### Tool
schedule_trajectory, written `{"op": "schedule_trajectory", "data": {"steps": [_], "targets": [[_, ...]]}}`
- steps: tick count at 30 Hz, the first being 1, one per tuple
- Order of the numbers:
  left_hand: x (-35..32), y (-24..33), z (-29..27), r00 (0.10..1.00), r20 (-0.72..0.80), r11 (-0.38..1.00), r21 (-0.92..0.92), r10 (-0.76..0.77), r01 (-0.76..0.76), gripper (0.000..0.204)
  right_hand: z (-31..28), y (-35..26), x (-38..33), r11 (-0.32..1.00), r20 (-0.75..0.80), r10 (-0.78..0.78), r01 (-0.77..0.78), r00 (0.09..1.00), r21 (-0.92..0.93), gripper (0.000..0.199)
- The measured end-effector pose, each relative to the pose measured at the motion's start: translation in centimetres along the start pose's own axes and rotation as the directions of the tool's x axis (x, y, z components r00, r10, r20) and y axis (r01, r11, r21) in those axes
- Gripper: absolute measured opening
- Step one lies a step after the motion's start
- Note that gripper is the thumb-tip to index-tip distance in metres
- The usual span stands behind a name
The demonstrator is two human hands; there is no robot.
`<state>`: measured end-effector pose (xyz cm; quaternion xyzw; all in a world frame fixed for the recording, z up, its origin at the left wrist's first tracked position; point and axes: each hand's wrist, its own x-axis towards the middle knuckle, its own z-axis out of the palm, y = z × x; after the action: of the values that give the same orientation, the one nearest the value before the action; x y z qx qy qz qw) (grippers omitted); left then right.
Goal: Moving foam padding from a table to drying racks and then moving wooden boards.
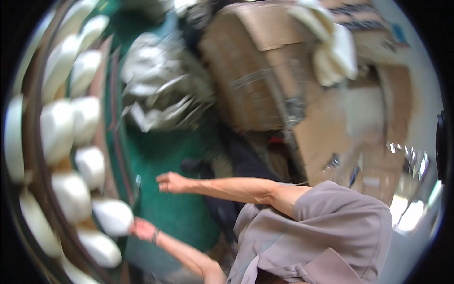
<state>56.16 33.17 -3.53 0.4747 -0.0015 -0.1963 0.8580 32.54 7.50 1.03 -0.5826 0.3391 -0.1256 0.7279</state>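
Observation:
My left hand (143,230), a band at its wrist, is at the near end of a smooth white rounded piece (113,217) on the rack at my left. Its fingers look closed on that end, though blur softens them. Out over the green floor, my right hand (172,182) hangs with its fingers curled in, and nothing shows in it. More white rounded pieces (71,196) stand in rows on the rack (41,142), several of them partly behind its dark curved rail. Their exact kind cannot be made out.
A crumpled greyish sack (158,83) lies on the green floor (165,213) ahead. Large brown cardboard boxes (246,80) are stacked beyond my right arm, with pale cloth-like material (333,52) on top. Shiny clear plastic (414,163) is at the far right.

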Motion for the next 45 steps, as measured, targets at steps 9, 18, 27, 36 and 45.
{"op": "schedule_trajectory", "data": {"steps": [9, 18, 27, 36, 45], "targets": [[0.3, -3.4, 4.9, 0.946, -0.008, 0.887, 0.35, 0.325, -0.301, 0.036, -28.2, -0.7, -15.6, 0.819, -0.281, 0.56, -0.471, 0.779, 0.328, 0.049], [-8.7, -6.7, 17.8, 0.882, -0.344, 0.937, 0.016, -0.322, 0.349, 0.047, -55.0, -16.1, -18.2, 0.847, -0.851, 0.195, 0.353, 0.488, 0.397, 0.033], [-18.7, -19.7, 39.9, 0.623, -0.106, 0.562, 0.335, -0.775, 0.756, 0.042, -76.9, -28.9, -21.1, 0.539, -0.876, 0.48, 0.771, 0.049, 0.338, 0.062], [-28.2, -31.2, 69.8, 0.172, 0.489, 0.43, 0.485, -0.855, 0.761, 0.057, -83.1, -25.3, -19.3, 0.222, -0.921, 0.267, 0.911, 0.285, 0.347, 0.041], [-43.1, -45.3, 89.8, 0.014, 0.644, 0.334, 0.378, -0.765, 0.864, 0.054, -80.4, -22.4, -17.1, 0.185, -0.871, 0.26, 0.863, 0.418, 0.469, 0.041]]}}
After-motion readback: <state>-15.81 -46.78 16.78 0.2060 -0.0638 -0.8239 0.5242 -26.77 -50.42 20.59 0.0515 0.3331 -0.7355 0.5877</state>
